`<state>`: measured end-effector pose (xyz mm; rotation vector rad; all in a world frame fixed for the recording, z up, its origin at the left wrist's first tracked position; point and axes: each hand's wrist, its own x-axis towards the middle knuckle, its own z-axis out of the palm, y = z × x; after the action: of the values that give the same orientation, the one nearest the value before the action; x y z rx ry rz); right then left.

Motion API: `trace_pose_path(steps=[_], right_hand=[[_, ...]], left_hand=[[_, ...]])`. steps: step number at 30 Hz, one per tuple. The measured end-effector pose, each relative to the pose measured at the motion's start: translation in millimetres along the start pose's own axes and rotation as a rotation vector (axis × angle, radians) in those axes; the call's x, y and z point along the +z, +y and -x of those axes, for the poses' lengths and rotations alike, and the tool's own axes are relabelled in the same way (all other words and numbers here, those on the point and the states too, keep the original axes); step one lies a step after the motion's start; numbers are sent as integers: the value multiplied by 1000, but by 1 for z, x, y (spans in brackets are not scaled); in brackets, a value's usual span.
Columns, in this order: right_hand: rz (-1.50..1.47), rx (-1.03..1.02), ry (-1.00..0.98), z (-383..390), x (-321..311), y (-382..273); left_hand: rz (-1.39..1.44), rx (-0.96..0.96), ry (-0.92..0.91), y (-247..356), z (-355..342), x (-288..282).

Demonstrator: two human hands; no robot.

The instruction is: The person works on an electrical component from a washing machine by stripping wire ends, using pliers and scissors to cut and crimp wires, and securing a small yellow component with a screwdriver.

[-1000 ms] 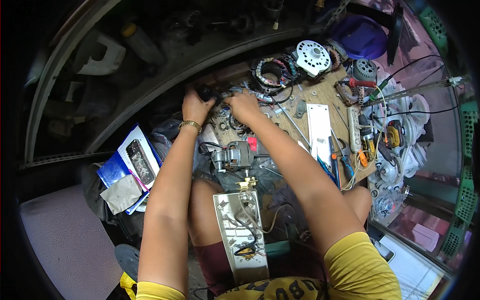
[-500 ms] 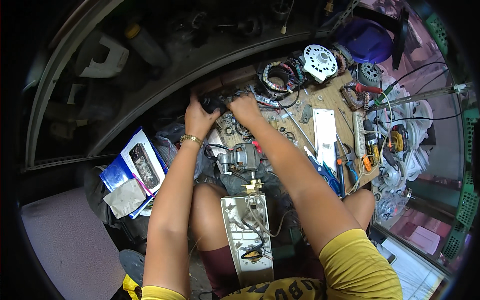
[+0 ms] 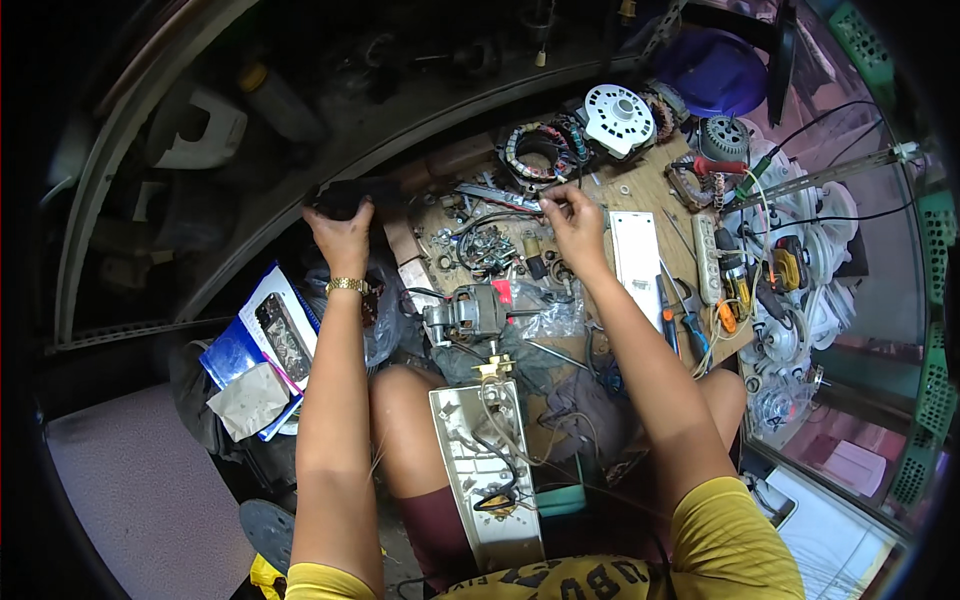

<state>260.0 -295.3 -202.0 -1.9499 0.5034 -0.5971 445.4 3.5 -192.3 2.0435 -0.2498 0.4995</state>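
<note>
At the far left edge of the wooden bench, my left hand [image 3: 340, 235] grips a dark black blocky object [image 3: 352, 195]; its kind is hard to make out against the shadow. My right hand [image 3: 578, 232] is over the far middle of the bench, thumb and fingertips pinched together beside a dark cable and a thin strip. Whatever is in that pinch is too small to name. Between the hands lies a heap of screws and small metal parts [image 3: 490, 248]. Nearer me sits a small electric motor [image 3: 474, 312]. A white housing panel with wires [image 3: 485, 480] rests at my lap.
Copper-wound stators [image 3: 540, 158] and a white slotted disc [image 3: 618, 120] stand at the back. To the right are a white plate [image 3: 637, 255], a power strip [image 3: 706, 260], screwdrivers, pliers [image 3: 692, 318] and stacked white plastic parts [image 3: 815, 240]. A blue notebook [image 3: 245, 335] lies left.
My hands have moved apart. The left has carried the black object leftward, off the parts heap; the right has shifted right. The heap and the tools beneath my right arm show differently.
</note>
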Motion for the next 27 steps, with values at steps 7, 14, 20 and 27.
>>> trace_pose_path(steps=[7,14,20,27], right_hand=[[-92,113,21,40,-13,7],[-111,124,45,68,-29,20],[-139,298,-9,87,-42,26],[-200,308,83,95,-41,15]], left_hand=[[-44,-94,-344,26,32,18],[-64,61,-188,17,37,0],[-2,27,-31,-6,11,-12],[-65,39,-177,-11,10,-1]])
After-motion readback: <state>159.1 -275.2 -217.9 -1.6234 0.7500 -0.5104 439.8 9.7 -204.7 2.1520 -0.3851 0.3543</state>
